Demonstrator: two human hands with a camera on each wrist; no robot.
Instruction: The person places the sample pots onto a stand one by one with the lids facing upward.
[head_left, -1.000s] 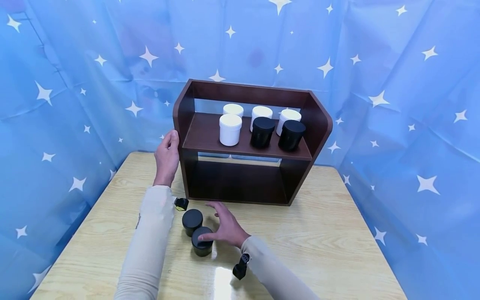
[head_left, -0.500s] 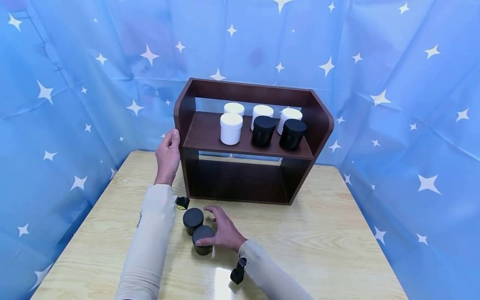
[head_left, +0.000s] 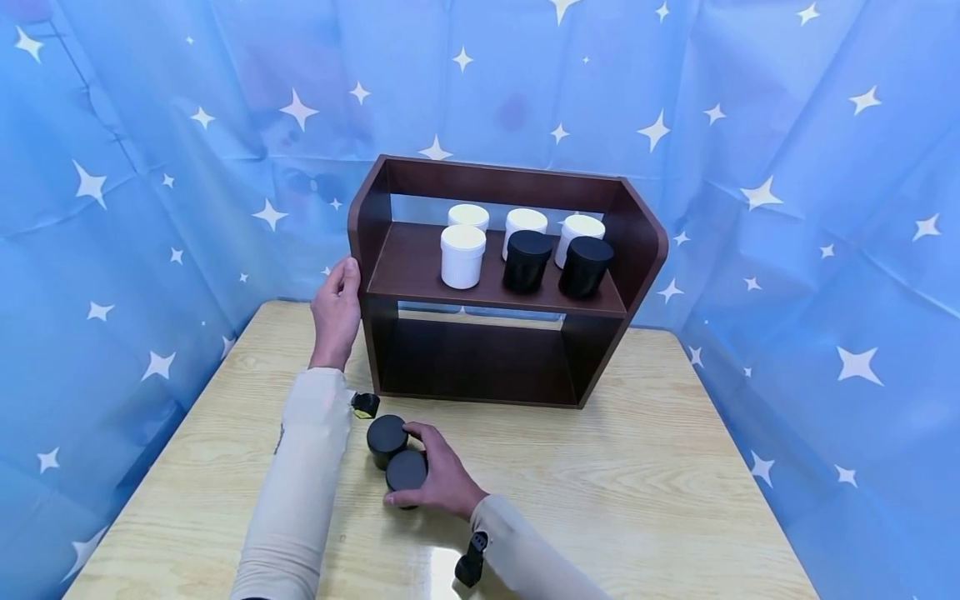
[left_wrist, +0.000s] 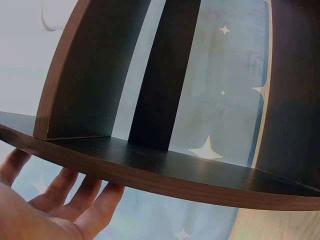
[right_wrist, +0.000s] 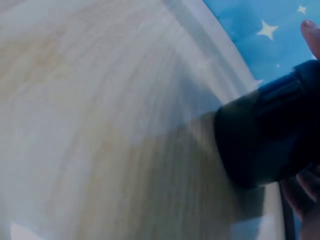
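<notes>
My right hand (head_left: 444, 482) reaches around the nearer of two black lidded jars (head_left: 406, 471) on the table, thumb at its near side and a finger on its far side. In the right wrist view this black jar (right_wrist: 260, 135) stands between the thumb (right_wrist: 311, 37) and the other fingers (right_wrist: 304, 192). Just behind it is a second black jar (head_left: 386, 435), close to my fingertip. My left hand (head_left: 336, 312) rests against the left outer side of a dark brown two-tier shelf (head_left: 480, 300); in the left wrist view its extended fingers (left_wrist: 102, 210) touch that side panel (left_wrist: 150, 172).
On the upper tier, white jars (head_left: 461, 257) stand at the back and front left, with two black jars (head_left: 527, 262) at the front right. The lower tier (head_left: 480, 362) is dark brown. A wooden table (head_left: 637, 483) bears the shelf; blue star-patterned curtains (head_left: 825, 250) surround it.
My right hand has moved slightly left and down. Its thumb has gone from over the nearer jar's lid to its near side, and the fingers have closed in. The left hand stays put.
</notes>
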